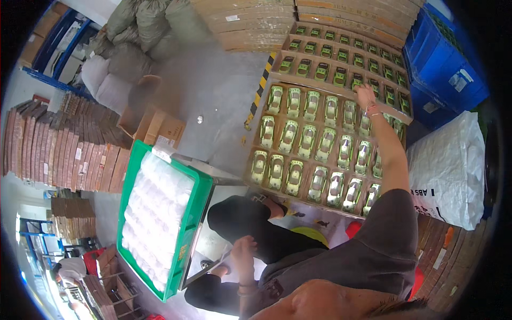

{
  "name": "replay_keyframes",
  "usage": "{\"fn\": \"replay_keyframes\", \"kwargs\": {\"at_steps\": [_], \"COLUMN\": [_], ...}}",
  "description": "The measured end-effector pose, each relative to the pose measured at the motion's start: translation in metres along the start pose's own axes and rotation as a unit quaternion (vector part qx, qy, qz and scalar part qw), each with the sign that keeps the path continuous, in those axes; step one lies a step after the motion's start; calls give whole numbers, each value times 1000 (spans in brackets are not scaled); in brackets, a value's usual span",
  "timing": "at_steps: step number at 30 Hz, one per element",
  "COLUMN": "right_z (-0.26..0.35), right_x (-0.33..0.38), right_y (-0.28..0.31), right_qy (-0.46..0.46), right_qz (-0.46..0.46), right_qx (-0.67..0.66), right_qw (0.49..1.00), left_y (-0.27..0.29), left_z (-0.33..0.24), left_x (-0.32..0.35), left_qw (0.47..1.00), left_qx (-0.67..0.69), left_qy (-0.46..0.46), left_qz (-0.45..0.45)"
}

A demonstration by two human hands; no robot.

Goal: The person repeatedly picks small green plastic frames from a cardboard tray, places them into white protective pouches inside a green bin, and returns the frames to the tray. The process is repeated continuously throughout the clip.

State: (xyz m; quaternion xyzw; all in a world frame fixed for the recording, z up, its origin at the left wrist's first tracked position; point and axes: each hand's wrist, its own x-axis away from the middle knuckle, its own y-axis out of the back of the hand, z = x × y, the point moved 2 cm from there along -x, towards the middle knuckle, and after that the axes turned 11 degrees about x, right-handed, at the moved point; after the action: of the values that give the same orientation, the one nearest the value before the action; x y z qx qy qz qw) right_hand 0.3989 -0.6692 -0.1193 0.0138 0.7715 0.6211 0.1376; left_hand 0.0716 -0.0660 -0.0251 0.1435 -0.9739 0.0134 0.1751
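Note:
My right hand [365,96] reaches far forward over a cardboard tray of toy cars. Its fingers are closed at the near end of a green toy car [357,81] with a dark roof. That car still lies in its slot by the near edge of the far tray [320,84]. Nearer to me, another tray [302,133] holds rows of pale green toy cars [306,140]. My left hand [244,250] is by my knees, beside the green crate, with its fingers curled in and nothing visible in them.
Left of my legs stands a green crate [196,205] of white-wrapped items. Blue bins [442,64] and a white sack [450,170] flank the trays on the right. Stacked flat cartons [69,144] and full sacks [152,24] line the left and back. A person [72,269] is at lower left.

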Motion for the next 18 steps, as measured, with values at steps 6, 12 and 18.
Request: {"fn": "replay_keyframes", "kwargs": {"at_steps": [6, 12, 18], "right_z": [49, 112, 154], "right_x": [64, 190, 277], "right_y": [65, 105, 130], "right_qy": [146, 221, 256], "right_qz": [24, -4, 21], "right_qx": [-103, -178, -234], "right_qw": [984, 959, 938], "left_y": [8, 27, 42], "left_z": [-8, 6, 19], "left_x": [9, 18, 24], "left_qw": [1000, 999, 996], "left_qx": [8, 52, 75], "left_qy": [0, -14, -32], "left_qz": [1, 8, 26]}}
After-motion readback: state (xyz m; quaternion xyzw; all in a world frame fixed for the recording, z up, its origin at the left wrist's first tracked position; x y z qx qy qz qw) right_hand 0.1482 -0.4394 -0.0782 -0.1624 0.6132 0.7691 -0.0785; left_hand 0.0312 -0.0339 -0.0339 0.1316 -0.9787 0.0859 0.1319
